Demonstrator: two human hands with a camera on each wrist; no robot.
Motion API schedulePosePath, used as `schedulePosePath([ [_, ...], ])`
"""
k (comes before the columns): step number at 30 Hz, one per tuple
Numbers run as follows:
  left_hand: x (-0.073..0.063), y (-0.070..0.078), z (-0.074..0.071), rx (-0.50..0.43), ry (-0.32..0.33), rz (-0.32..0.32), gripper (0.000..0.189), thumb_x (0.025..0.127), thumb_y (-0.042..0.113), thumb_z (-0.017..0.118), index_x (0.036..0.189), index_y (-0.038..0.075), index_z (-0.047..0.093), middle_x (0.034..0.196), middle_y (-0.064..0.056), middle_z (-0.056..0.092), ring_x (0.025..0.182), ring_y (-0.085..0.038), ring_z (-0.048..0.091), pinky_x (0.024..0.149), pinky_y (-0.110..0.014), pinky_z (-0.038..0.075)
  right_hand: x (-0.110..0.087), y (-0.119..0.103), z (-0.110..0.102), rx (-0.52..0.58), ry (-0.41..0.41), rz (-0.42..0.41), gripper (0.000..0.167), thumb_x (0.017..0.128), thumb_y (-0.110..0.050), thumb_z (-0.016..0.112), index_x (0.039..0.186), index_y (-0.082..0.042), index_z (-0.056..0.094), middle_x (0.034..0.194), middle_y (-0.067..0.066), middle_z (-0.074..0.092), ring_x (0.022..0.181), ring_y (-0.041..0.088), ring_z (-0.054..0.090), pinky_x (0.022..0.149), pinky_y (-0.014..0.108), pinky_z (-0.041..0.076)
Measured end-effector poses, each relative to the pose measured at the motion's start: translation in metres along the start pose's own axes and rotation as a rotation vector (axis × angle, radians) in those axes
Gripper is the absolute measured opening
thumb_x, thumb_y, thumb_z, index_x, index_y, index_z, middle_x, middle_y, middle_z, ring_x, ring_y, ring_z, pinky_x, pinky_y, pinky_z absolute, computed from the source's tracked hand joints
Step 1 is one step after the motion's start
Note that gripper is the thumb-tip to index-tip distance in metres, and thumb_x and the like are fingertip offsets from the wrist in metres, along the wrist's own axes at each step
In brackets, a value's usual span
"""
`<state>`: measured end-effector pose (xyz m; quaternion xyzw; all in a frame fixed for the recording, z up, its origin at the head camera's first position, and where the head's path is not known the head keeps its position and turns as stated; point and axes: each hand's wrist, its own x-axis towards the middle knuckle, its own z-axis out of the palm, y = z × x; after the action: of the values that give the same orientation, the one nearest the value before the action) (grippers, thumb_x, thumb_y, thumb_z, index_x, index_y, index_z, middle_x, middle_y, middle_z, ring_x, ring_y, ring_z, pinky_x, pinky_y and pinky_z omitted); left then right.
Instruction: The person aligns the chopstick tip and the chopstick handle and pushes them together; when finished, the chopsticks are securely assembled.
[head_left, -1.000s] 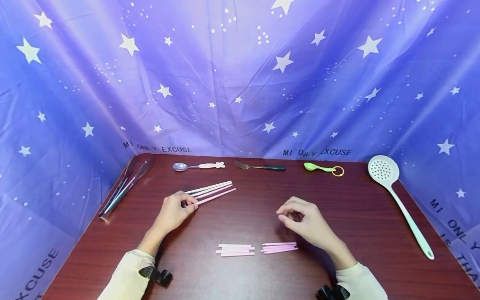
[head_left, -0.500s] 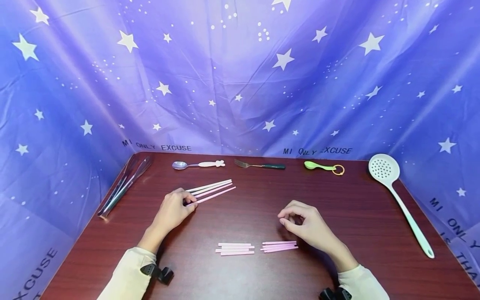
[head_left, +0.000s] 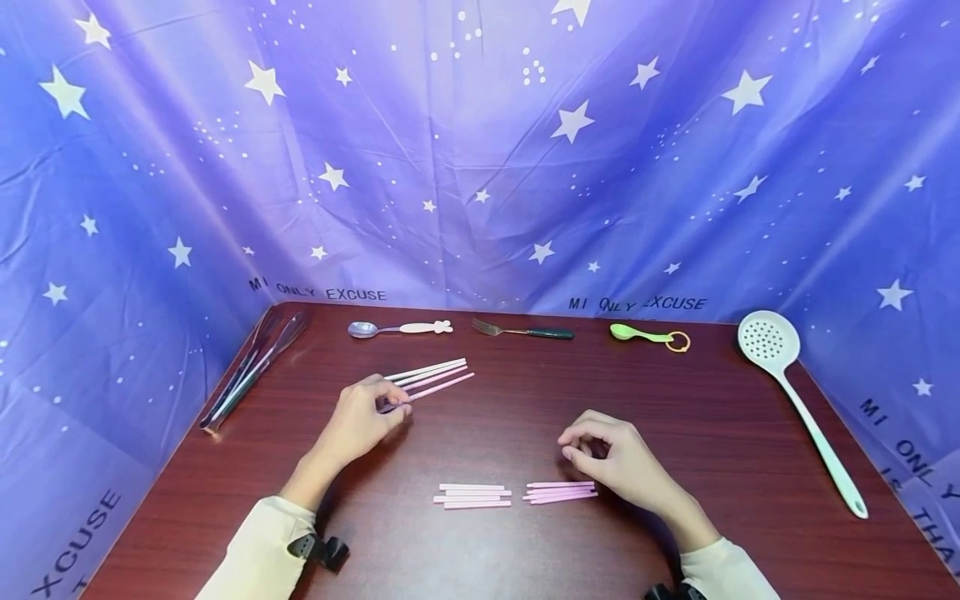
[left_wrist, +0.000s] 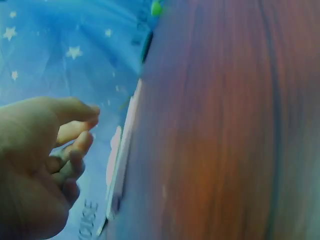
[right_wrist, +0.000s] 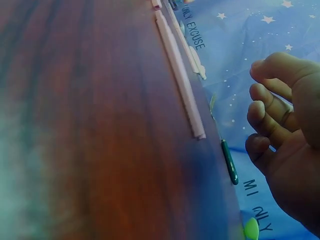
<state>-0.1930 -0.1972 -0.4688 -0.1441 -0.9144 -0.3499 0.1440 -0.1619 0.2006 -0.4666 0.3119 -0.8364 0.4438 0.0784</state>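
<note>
My left hand hovers over the near-left ends of a few long thin sticks, white and pink, lying slanted on the table. In the left wrist view, the fingers of the left hand are loosely bent, and a gap separates them from the sticks. My right hand is held above the table at right, fingers loosely curved, holding nothing. Nearest to it is a bundle of short pink sticks. Left of that bundle lies a group of short pale pink sticks.
Along the back lie a spoon with a white handle, a fork and a green spoon with a yellow ring. A whisk is at left, a white skimmer at right. A starry curtain surrounds the table.
My left hand has come off the stick ends and shifted slightly right; the long sticks stay where they were. My right hand has lowered slightly toward the table's near side.
</note>
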Motion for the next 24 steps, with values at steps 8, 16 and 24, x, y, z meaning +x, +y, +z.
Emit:
schedulePosePath([
  [8, -0.016, 0.037, 0.022, -0.198, -0.193, 0.073, 0.010, 0.084, 0.013, 0.083, 0.091, 0.019, 0.078, 0.079, 0.012, 0.063, 0.073, -0.002, 0.055, 0.067, -0.021, 0.050, -0.006, 0.005, 0.011, 0.053, -0.074, -0.025, 0.017, 0.087, -0.004, 0.080, 0.096, -0.018, 0.075, 0.085, -0.007, 0.067, 0.071, 0.004, 0.056, 0.057, 0.025, 0.046],
  [16, -0.029, 0.055, 0.047, -0.291, -0.364, 0.111, 0.012, 0.085, 0.017, 0.083, 0.097, 0.017, 0.080, 0.084, 0.008, 0.067, 0.078, -0.006, 0.060, 0.071, -0.021, 0.051, -0.012, 0.011, 0.018, 0.104, -0.158, -0.010, 0.017, 0.088, -0.006, 0.079, 0.096, -0.020, 0.075, 0.088, -0.004, 0.068, 0.074, 0.009, 0.058, 0.061, 0.025, 0.048],
  [24, -0.035, 0.050, 0.061, -0.233, -0.385, 0.176, 0.019, 0.079, 0.023, 0.086, 0.097, 0.025, 0.080, 0.082, 0.011, 0.068, 0.078, -0.001, 0.057, 0.073, -0.018, 0.047, -0.013, 0.013, 0.020, 0.084, -0.199, -0.040, 0.015, 0.087, -0.013, 0.082, 0.099, -0.020, 0.076, 0.089, -0.005, 0.069, 0.077, 0.013, 0.059, 0.066, 0.022, 0.048],
])
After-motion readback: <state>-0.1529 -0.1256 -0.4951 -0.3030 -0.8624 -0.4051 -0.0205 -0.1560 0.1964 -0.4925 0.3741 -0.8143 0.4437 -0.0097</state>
